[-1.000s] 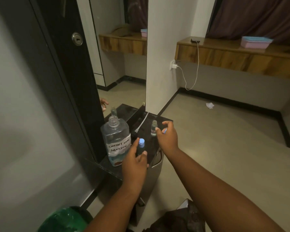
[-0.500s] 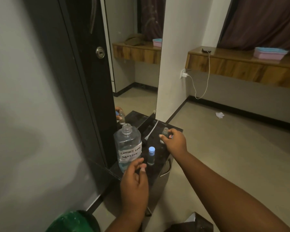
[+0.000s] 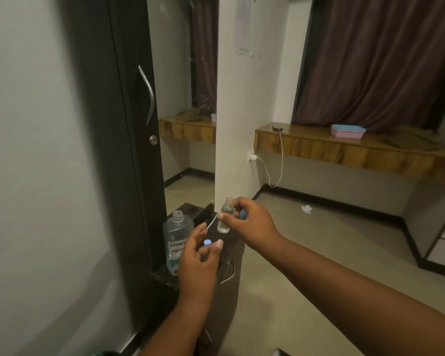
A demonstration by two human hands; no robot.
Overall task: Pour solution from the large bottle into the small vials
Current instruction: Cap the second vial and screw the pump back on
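The large clear bottle (image 3: 176, 236), labelled contact lens solution, stands uncapped on the black cabinet top (image 3: 235, 240) beside the dark wardrobe. My right hand (image 3: 253, 222) pinches a small open vial (image 3: 225, 218) by thumb and forefinger, lifted upright above the cabinet. The same hand holds that vial's blue cap (image 3: 242, 214) among its other fingers. My left hand (image 3: 198, 265) curls round a second small vial, of which only the blue cap (image 3: 207, 242) shows between thumb and fingers.
A dark wardrobe door with a metal handle (image 3: 148, 95) rises at the left, a mirror (image 3: 188, 98) behind the cabinet. A white wall corner (image 3: 242, 150) stands just beyond. The cabinet drawer handle (image 3: 228, 273) sits below my hands. Open floor (image 3: 319, 265) lies to the right.
My right hand has lifted the open vial off the cabinet top. My left hand has moved up and around the blue-capped vial. The camera has tilted upward.
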